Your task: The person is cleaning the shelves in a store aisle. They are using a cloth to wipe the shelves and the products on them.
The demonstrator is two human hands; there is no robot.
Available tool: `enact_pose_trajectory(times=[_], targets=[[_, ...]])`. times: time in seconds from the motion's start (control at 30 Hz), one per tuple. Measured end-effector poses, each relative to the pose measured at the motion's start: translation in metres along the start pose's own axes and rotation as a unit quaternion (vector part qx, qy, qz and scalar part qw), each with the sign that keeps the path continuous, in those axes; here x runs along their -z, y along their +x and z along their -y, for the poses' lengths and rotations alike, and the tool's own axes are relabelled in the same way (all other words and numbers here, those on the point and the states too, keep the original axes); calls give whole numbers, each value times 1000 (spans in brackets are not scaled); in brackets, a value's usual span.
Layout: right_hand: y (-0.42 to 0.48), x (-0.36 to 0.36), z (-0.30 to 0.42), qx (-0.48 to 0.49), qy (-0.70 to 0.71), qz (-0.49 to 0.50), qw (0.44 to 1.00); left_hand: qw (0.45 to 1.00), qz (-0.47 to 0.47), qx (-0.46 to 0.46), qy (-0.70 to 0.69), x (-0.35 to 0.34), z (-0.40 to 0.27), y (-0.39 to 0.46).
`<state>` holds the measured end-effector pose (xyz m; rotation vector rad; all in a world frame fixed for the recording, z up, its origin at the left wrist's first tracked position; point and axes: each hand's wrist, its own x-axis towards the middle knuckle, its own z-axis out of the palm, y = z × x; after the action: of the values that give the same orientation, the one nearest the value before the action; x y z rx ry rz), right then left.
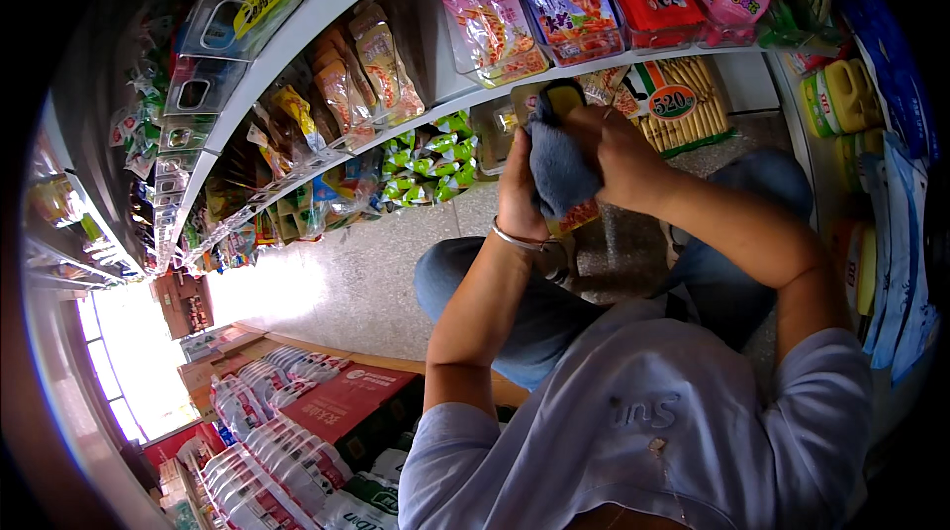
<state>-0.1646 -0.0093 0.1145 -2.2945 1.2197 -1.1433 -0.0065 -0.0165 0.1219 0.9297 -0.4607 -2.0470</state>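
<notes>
A blue-grey cloth [562, 166] is bunched between my two hands, in front of the lower shelf. My left hand [518, 192], with a silver bangle at the wrist, grips its left side. My right hand [612, 151] holds it from the right, fingers curled at its upper part. Behind the cloth shows part of a dark-rimmed, yellowish object [565, 97]; what it is and which hand bears it I cannot tell. A red and yellow packet [577, 217] shows just below the cloth, partly hidden.
Snack pouches [493, 25] stand in clear bins along the white shelf edge [549, 74]. Green-wrapped snacks [430, 159] and a large pack of stick-shaped food [679, 103] lie below. Yellow jugs [842, 98] stand at right. A red carton [352, 400] and wrapped bottle packs [286, 456] are behind.
</notes>
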Motion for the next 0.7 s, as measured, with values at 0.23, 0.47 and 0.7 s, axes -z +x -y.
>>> enact_pose_trajectory(times=[0.23, 0.47, 0.7], targets=[[-5, -6, 13, 27, 16, 63, 997, 993, 80, -33, -83, 13, -3, 8], [-11, -13, 19, 50, 54, 79, 994, 984, 132, -70, -95, 15, -11, 9], [-14, -15, 21, 73, 62, 68, 993, 984, 129, -93, -79, 3, -19, 8]])
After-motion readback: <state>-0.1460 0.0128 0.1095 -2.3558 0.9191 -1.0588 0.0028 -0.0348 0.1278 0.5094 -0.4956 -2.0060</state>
